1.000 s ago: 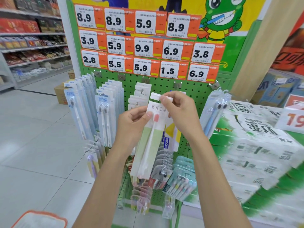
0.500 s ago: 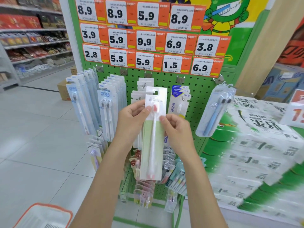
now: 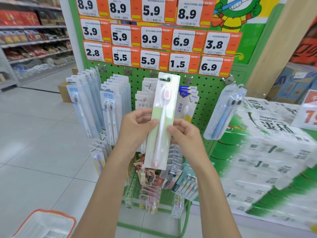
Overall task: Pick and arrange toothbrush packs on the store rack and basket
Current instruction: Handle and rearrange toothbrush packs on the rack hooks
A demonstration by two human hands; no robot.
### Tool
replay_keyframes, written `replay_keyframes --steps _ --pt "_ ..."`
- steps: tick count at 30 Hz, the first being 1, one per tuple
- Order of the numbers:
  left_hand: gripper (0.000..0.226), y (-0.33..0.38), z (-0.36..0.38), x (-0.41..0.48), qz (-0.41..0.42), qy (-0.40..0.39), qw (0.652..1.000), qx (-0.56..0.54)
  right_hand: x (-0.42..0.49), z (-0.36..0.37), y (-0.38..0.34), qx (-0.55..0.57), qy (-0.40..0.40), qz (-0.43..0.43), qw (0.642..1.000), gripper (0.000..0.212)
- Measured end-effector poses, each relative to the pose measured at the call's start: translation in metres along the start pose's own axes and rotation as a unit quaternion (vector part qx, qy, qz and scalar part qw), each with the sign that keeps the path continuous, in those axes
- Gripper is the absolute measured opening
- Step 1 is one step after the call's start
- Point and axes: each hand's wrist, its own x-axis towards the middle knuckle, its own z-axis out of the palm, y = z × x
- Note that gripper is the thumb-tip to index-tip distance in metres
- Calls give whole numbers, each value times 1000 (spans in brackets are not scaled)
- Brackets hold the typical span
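Both hands are on one toothbrush pack point(image 3: 163, 107). The left hand point(image 3: 135, 129) pinches its left edge with the thumb on the front, and the right hand point(image 3: 187, 136) nips the right edge with fingertips. It's held upright, tipped a touch to the right, right in front of the green pegboard rack point(image 3: 205, 93). The hang hole point(image 3: 169, 79) sits up at 12 o'clock, level with the row of hooks. If I were doing it, I'd keep that two-sided pinch low like this so the top stays free. Then I'd line the hole up with the peg carrying the white packs point(image 3: 145, 100) at 10 o'clock, which look like the same sort, and slide it straight back rather than at an angle. The card looks thin and bendy, so squeezing harder would probably just bow it. Off at 3 o'clock a blue twin pack point(image 3: 226, 110) hangs alone on its own hook. At 9 o'clock more clear packs point(image 3: 109, 107) are stacked on pegs. As for containers, the orange-rimmed basket point(image 3: 51, 212) is down at 7 o'clock on the floor. Only a corner of its white mesh shows, so I can't tell what's in it. A cardboard box point(image 3: 63, 91) sits on the floor at 9 o'clock beyond the rack, contents hidden.
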Motion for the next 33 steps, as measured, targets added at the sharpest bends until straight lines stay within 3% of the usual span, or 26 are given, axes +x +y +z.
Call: replay_keyframes --steps 3,6,9,11,13,15,18,22,28,33 --pt "29 0 3 2 6 57 998 -26 -6 -2 -2 -37 -82 31 995 20" --pt "36 2 9 -3 48 61 997 -24 -11 -1 -4 -8 -50 4 999 23" --pt "47 5 13 -7 81 9 996 38 -11 3 -5 -32 -18 -71 997 38" --pt "59 7 16 -9 85 -33 993 73 -10 6 -4 -96 -47 -101 989 40" --pt "44 11 17 -9 84 -18 995 45 -9 5 0 -140 -69 -98 983 43" --pt "28 16 14 -9 86 28 996 -2 -9 2 3 -105 -68 -78 989 43" --pt "33 18 9 -7 62 65 995 -46 -9 -1 5 -40 -86 -5 995 49" --pt "28 16 9 -4 38 64 994 -81 -9 6 12 -37 -96 -1 995 17" --pt "26 12 5 -1 14 78 991 -109 -7 5 17 -40 -178 34 983 35" --pt "26 9 4 -2 -1 49 993 -109 -3 6 11 -64 -150 19 986 29"
